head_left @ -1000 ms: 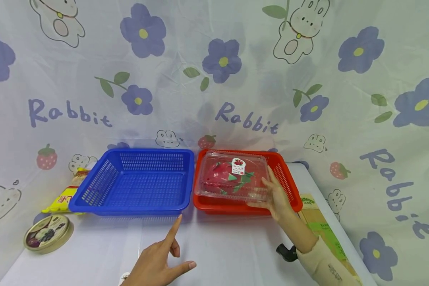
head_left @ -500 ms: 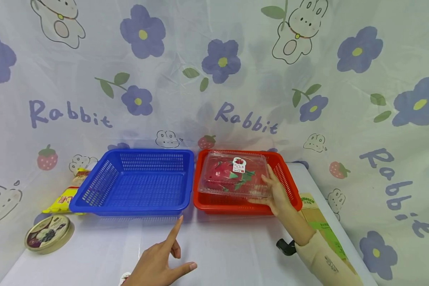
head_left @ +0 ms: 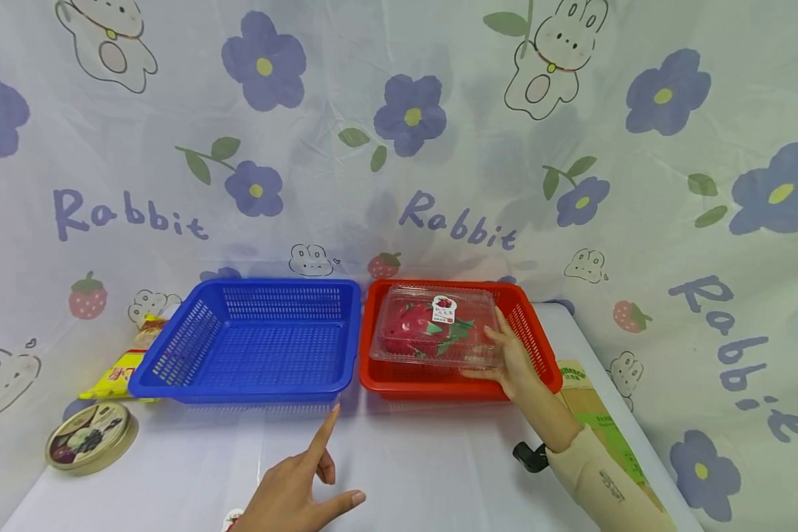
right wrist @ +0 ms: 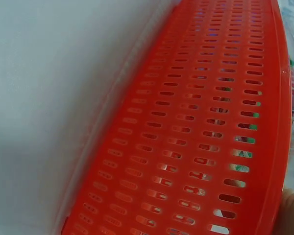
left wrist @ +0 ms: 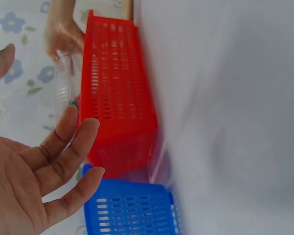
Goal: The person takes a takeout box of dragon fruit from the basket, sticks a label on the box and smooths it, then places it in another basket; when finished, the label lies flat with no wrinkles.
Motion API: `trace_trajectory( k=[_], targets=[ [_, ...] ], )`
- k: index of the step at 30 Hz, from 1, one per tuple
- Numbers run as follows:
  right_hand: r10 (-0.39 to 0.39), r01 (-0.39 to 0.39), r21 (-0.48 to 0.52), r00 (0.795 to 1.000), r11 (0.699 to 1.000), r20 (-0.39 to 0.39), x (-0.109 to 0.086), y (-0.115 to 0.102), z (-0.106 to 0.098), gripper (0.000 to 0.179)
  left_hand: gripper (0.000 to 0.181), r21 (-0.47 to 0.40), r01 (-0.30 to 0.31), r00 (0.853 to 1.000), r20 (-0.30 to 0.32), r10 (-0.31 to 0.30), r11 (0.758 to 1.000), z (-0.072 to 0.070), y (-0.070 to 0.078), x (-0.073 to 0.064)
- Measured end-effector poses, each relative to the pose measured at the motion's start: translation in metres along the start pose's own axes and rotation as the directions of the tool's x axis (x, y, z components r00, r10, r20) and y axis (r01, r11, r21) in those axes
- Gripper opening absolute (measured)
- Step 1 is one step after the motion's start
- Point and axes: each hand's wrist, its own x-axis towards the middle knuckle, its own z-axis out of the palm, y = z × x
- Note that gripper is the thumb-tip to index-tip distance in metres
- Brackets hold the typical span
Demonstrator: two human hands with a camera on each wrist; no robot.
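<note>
In the head view a clear plastic box [head_left: 386,347] with a pink-red dragon fruit [head_left: 412,325] and green leaf tips inside sits within the top of the red basket [head_left: 406,387]. My right hand [head_left: 515,362] grips the box's right end; the right wrist view shows little of that hand, mostly the basket's slotted wall. Whether the box rests on the basket floor I cannot tell. Below the blue basket [head_left: 266,362] my left hand [head_left: 292,480] hovers with the index finger extended and holds nothing. In the left wrist view its fingers [left wrist: 63,166] are loosely bent.
On the left lie a round tin [head_left: 93,437] and a yellow snack bag [head_left: 116,375]. A green-and-brown package [head_left: 592,414] lies along the table's right side, near a small black object [head_left: 530,457]. A patterned curtain [head_left: 332,162] stands behind the baskets.
The plastic box has shifted slightly right and settled a little at its left end, with my right hand still gripping it. My left hand stays almost in place.
</note>
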Motion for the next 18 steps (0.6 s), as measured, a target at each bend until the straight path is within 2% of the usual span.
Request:
trace_trajectory(
  k=[4, 18],
  targets=[
    [0.013, -0.013, -0.001, 1.000, 1.000, -0.004, 0.003, 0.001, 0.000, 0.062, 0.111, -0.006, 0.001, 1.000, 0.007, -0.001, 1.000, 0.001, -0.001, 0.000],
    [0.031, -0.031, -0.012, 0.999, 0.999, -0.009, 0.014, 0.004, -0.006, 0.061, 0.110, -0.016, -0.030, 0.999, -0.028, 0.030, 0.999, 0.004, -0.002, 0.002]
  ],
)
